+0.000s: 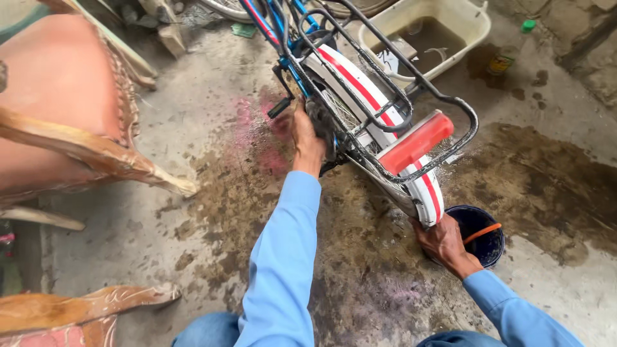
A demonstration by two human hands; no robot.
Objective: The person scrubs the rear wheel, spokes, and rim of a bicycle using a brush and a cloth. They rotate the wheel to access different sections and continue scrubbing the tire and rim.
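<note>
A bicycle stands in front of me, seen from behind, with a white rear mudguard [360, 83] striped red, a black carrier rack [450, 103] and a red reflector [416, 141]. My left hand [306, 138] reaches to the rear wheel near the hub and closes on a dark cloth-like wad [319, 119] pressed against the spokes. My right hand [443, 243] grips the lower tip of the mudguard [429, 205]. It sits right beside a small dark blue bucket [483, 247] with an orange handle. Both my sleeves are light blue.
A carved wooden chair [71, 122] with pink upholstery stands at the left, and another one [71, 315] at the lower left. A white tub [472, 19] of murky water sits behind the bicycle, with a green-capped bottle [508, 54] near it. The concrete floor [546, 186] is wet and stained.
</note>
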